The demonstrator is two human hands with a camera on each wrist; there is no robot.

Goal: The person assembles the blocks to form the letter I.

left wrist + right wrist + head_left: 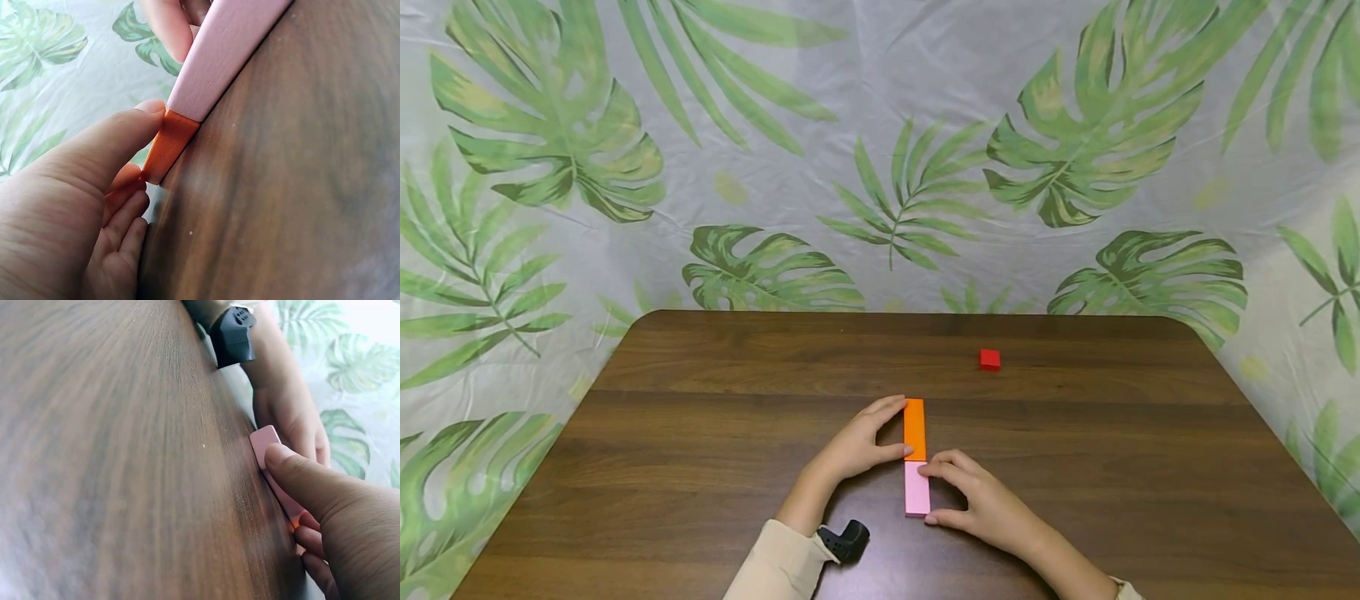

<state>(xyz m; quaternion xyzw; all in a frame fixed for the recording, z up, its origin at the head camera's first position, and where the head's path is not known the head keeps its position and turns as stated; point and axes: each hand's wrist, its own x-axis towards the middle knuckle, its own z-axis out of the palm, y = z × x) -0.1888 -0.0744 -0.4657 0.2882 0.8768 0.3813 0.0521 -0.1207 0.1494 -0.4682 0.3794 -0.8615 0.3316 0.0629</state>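
Near the middle of the dark brown wood-grain table [700,467], a flat orange rectangular block [914,429] and a flat pale pink rectangular block [917,489] lie end to end, their short ends meeting. Both long axes run away from the person, forming one narrow, nearly straight strip, with the orange block at the far end and the pink block at the near end.

The orange block lies to the right of the left hand [859,446], which holds it lengthwise in a fairly wide grip: the thumb touches it by the seam and a fingertip rests at its far left corner. The pink block lies to the left of the right hand [985,508], whose grip also spans its length, fingertips at the side towards the seam and thumb at the near right corner.

Beyond the strip and to its right, well apart from both hands, sits a small bright red block [990,359]. A black wrist-worn device [847,542] shows by the cream sleeve [778,562] of the left arm. Behind the table hangs a pale cloth with green leaf prints [895,100].
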